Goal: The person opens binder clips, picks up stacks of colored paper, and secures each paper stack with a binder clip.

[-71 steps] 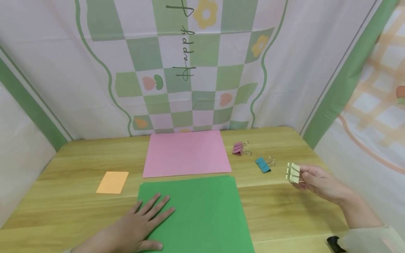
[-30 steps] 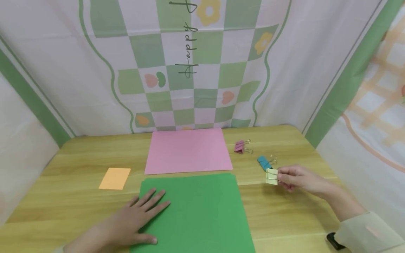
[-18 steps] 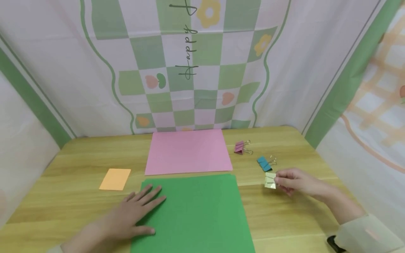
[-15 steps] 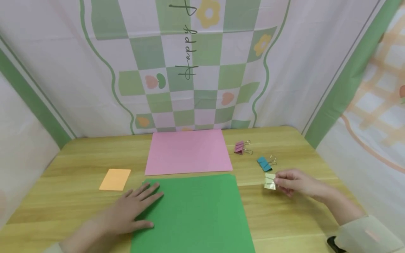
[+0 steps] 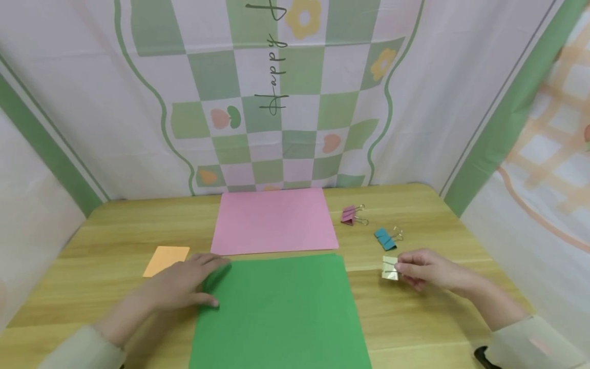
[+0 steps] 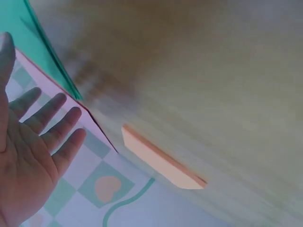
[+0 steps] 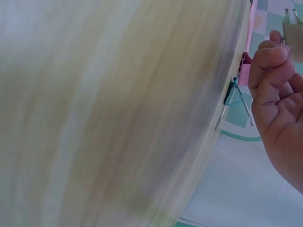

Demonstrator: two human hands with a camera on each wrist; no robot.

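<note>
My right hand pinches a pale yellow binder clip between thumb and fingers, at the right side of the table. In the right wrist view that clip shows at the top right, past my fingertips. My left hand hovers over the left edge of a stack of green paper, fingers loosely extended and holding nothing. The left wrist view shows its palm and spread fingers apart from the green sheets. A teal binder clip and a magenta binder clip lie beyond my right hand.
Pink paper lies behind the green stack. An orange sticky-note pad sits left of it, partly hidden by my left hand. The wooden table ends at a patterned curtain at the back.
My left hand has slid leftward off the middle of the green paper and lifted, drawing its fingers closer together. My right hand has carried the yellow clip left and slightly toward me.
</note>
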